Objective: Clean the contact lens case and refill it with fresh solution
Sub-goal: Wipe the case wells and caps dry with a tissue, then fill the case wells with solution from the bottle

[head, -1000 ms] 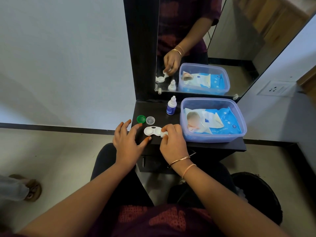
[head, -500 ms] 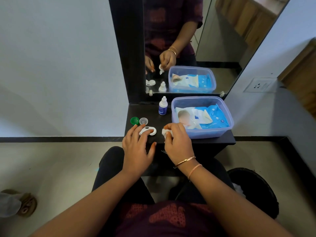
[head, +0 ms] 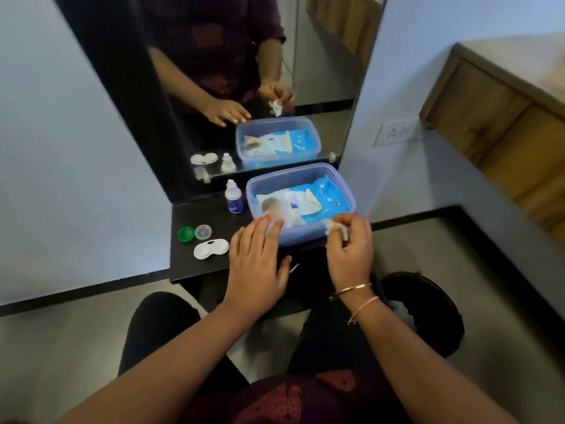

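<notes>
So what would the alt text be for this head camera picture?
A person's right hand pinches a crumpled white wipe while the left hand lies flat at a blue tub of wipes. The open lens case, two caps and a small bottle sit on a black shelf.

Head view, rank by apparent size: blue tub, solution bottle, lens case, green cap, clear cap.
1. blue tub, largest by far.
2. solution bottle and lens case: look alike, unranked.
3. green cap and clear cap: smallest, about equal.
</notes>
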